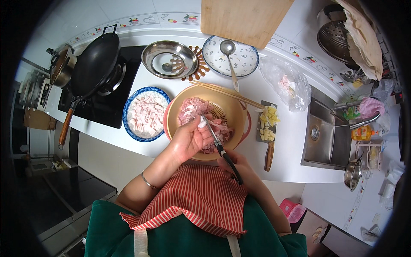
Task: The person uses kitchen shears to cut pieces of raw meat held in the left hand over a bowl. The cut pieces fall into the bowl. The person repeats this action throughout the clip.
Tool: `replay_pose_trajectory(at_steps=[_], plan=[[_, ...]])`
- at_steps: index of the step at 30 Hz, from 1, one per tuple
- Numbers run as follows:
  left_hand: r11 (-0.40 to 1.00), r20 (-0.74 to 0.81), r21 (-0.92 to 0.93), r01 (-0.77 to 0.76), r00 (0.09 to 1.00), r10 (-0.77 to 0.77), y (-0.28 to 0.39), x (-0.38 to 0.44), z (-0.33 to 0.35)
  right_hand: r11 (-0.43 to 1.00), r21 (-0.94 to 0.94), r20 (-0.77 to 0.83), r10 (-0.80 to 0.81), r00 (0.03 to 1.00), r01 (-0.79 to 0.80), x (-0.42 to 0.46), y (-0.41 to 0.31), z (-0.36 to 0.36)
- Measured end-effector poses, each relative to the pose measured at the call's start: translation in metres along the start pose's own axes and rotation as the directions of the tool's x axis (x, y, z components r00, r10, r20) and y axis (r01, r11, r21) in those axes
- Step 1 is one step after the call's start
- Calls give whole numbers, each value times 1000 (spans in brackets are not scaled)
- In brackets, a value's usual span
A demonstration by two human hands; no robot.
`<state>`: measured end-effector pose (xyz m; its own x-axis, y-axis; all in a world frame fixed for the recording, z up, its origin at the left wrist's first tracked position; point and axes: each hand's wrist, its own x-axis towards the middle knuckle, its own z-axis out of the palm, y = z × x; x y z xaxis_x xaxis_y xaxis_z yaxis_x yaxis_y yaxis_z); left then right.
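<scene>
Over a yellow colander basin (176, 128) with a pink outer rim, my left hand (191, 139) pinches a small white piece of fat or meat (202, 122). Black-handled kitchen scissors (221, 149) are in my right hand (236, 162), their blades beside that piece and pointing away from me. Raw pink meat (194, 107) lies in the basin. Wooden chopsticks (228, 93) rest across its far right rim. Left of the basin stands a blue-rimmed plate (126, 120) of pale cut pieces (147, 114). Whether the blades touch the piece is unclear.
A cleaver (269, 154) bearing chopped ginger and garlic (268, 123) lies to the right, before the sink (324, 135). Behind are a steel bowl (154, 69), a patterned dish with a ladle (212, 62) and a plastic bag (298, 93). A wok (96, 64) sits on the left stove.
</scene>
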<state>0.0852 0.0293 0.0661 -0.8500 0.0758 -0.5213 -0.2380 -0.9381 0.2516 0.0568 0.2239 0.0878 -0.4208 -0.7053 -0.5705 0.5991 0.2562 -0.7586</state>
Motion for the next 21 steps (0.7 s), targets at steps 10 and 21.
replay_pose_trajectory(at_steps=[10,21], plan=[[964,-123,249,-90,985,124,8,7,-13,1000,29,-39,11,999,-10,7,-14,7],[-106,63,994,-30,944,324,59,24,-41,998,69,-37,-2,999,5,13,-25,-3]])
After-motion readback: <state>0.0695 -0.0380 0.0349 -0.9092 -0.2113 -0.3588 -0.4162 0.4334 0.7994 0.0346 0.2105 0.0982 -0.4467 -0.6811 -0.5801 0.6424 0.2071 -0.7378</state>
